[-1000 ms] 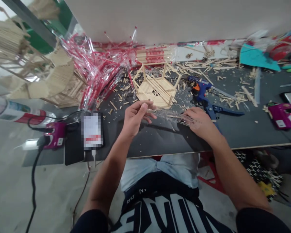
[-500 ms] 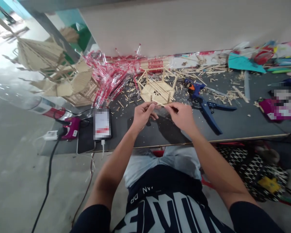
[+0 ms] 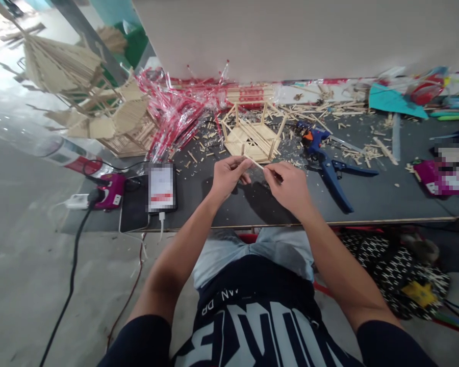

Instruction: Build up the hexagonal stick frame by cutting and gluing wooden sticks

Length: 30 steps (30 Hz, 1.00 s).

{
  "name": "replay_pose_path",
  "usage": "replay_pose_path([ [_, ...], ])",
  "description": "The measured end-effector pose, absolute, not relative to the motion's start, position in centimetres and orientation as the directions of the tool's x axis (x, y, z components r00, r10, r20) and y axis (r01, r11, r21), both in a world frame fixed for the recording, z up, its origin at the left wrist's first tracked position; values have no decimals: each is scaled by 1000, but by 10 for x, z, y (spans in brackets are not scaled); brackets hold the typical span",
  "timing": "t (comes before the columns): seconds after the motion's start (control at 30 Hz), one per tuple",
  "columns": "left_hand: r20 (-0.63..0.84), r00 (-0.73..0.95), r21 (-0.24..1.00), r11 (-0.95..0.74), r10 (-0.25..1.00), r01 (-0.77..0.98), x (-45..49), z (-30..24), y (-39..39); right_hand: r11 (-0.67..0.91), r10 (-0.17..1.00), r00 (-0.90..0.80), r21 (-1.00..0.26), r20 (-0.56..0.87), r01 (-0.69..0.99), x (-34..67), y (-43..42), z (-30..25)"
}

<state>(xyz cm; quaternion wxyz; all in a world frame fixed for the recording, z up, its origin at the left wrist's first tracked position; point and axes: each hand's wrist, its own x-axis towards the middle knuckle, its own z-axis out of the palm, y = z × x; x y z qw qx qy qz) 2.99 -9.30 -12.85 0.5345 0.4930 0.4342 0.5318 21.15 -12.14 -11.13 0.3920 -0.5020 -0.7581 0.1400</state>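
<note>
Between my two hands a thin pale wooden stick [image 3: 256, 163] slants over the front part of the table. My left hand [image 3: 229, 176] pinches one end of it between thumb and fingers. At the other end, my right hand [image 3: 287, 184] grips it with bent fingers. Just beyond the hands stands a small six-sided frame [image 3: 235, 146] of wooden sticks, with upright posts and several loose sticks laid across its base. Right of the frame lie a blue glue gun [image 3: 314, 138] and a blue-handled cutter [image 3: 334, 184].
Red-and-clear plastic wrappers [image 3: 179, 109] heap up behind the frame. A wooden stick model [image 3: 115, 122] stands at the left, near a phone [image 3: 161, 188] and a purple power socket [image 3: 112, 191]. Stick offcuts [image 3: 352, 151] litter the table, and a turquoise sheet [image 3: 396, 100] lies at the back right.
The view has shifted slightly. Both hands keep hold of the stick, which now slants more and shows more clearly between the fingers.
</note>
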Motion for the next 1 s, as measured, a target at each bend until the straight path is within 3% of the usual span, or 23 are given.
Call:
replay_pose_path([
  [0.47,29,6,988,-28,1000,-150,30,-125,-92,452,867,-175,-587,467,672,207,-122,-118],
  [1.0,31,62,986,-21,998,-165,29,-130,-87,454,875,-218,-579,432,677,216,-122,-124],
])
